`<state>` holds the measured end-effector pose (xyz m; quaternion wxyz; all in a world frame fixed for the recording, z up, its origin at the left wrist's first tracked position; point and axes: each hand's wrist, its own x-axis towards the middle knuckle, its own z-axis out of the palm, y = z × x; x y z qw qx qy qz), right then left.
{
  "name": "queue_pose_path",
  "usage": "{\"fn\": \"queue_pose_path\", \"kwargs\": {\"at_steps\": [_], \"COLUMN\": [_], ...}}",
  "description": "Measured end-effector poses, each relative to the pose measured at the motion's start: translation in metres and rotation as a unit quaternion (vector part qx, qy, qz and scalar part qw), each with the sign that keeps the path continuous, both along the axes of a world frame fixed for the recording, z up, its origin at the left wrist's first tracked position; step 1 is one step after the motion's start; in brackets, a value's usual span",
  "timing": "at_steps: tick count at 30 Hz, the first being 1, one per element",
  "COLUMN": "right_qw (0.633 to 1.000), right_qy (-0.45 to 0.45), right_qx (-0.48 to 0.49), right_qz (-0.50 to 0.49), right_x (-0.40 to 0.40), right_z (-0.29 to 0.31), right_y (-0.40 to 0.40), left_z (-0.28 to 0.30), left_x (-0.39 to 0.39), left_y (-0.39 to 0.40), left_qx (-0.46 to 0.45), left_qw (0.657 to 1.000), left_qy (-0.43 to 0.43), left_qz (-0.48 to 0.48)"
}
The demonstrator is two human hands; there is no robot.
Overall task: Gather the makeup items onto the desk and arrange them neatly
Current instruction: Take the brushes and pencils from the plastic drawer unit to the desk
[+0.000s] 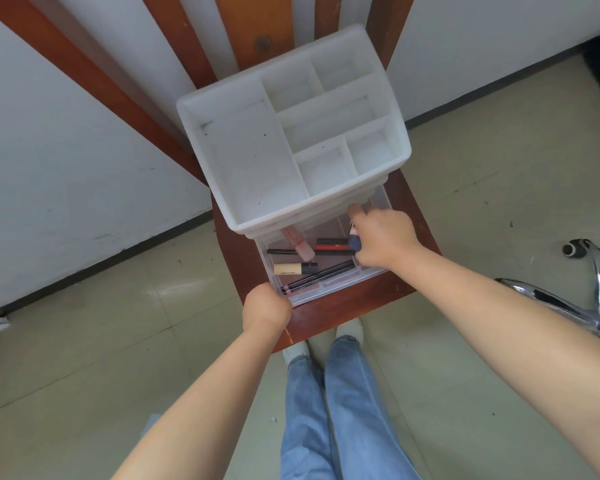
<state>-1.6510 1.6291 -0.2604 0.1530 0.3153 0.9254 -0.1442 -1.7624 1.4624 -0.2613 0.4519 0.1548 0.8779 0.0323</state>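
Pale tiled floor [482, 220] under white walls, with a dark wooden chair [343, 306] at centre, slatted back rising toward the top edge. On its seat, a white plastic organizer [243, 161] with open top compartments, nothing showing in them but specks. Pulled out from its base toward the camera, a clear drawer [326, 292] holding the makeup. Left hand [265, 308] curled round the drawer's near left corner, fingers hidden beneath the knuckles. Right hand [383, 237] reaching into the drawer's right side, fingers bent around a small item with a dark blue cap [354, 242] peeking out at the thumb side (rest of it covered by the palm, so shape unclear), fingertips up against the organizer's lower front edge. Just left of those fingers, a red-and-black tube [331, 244] lying crosswise, long axis left to right, its right end nearly touching the blue cap. Under it a thin black pencil [281, 251] on the same left-right line. Across that pencil, a pink tube [298, 245] angled from upper left to lower right, top end tucked beneath the organizer. Nearer the camera, a beige tube with a black cap [295, 268], cap pointing right. Nearest the drawer's front, a long black liner pen [317, 277] lying diagonally, low at the left, rising to the right, its left end just beside the left hand. Blue jeans [326, 410] and light shoes below the seat; chrome chair base [568, 299] at the right edge.
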Motion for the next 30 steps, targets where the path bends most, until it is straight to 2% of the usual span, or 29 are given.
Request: {"fn": "queue_pose_path", "kwargs": {"at_steps": [3,5,6,8,9,10,13,15,16,18,20,22,25,30], "right_qw": [0.989,0.952,0.91,0.766,0.707,0.695,0.812,0.859,0.876,0.913,0.945,0.966,0.973,0.973], "right_qy": [0.084,0.132,0.166,0.258,0.264,0.232,0.027,-0.041,-0.052,-0.073,-0.094,-0.128,-0.184,-0.2], "right_qx": [-0.046,-0.115,-0.169,-0.313,-0.37,-0.403,-0.375,-0.339,-0.32,-0.266,-0.208,-0.151,-0.101,-0.076], "right_qz": [-0.113,-0.252,-0.339,-0.499,-0.542,-0.548,-0.447,-0.382,-0.357,-0.301,-0.234,-0.167,-0.099,-0.082], "right_x": [0.019,0.041,0.053,0.075,0.082,0.086,0.084,0.072,0.065,0.054,0.053,0.056,0.054,0.049], "right_z": [0.015,0.021,0.021,0.017,0.013,0.009,-0.011,-0.019,-0.021,-0.019,-0.016,-0.01,-0.007,-0.008], "right_y": [-0.003,-0.007,-0.012,-0.031,-0.046,-0.063,-0.099,-0.102,-0.099,-0.091,-0.087,-0.085,-0.084,-0.083], "left_z": [-0.001,-0.001,-0.001,0.0,0.001,0.003,0.007,0.012,0.013,0.016,0.017,0.01,-0.003,-0.013], "left_x": [-0.001,0.0,0.0,0.001,0.001,0.001,0.006,0.01,0.011,0.013,0.012,0.008,0.001,-0.002], "left_y": [0.001,0.0,0.001,0.002,0.003,0.003,0.003,0.002,0.001,-0.001,0.007,0.022,0.051,0.06], "left_qx": [-0.005,-0.009,-0.01,-0.008,-0.005,0.002,0.047,0.051,0.047,0.07,0.123,0.122,0.04,-0.02], "left_qw": [1.0,1.0,1.0,1.0,1.0,1.0,0.998,0.992,0.981,0.936,0.902,0.872,0.812,0.782], "left_qy": [-0.002,-0.003,-0.001,0.004,0.009,0.017,0.044,0.099,0.15,0.231,0.23,0.212,0.216,0.23], "left_qz": [0.0,-0.004,-0.005,-0.014,-0.019,-0.022,-0.012,-0.051,-0.112,-0.257,-0.344,-0.424,-0.541,-0.579]}}
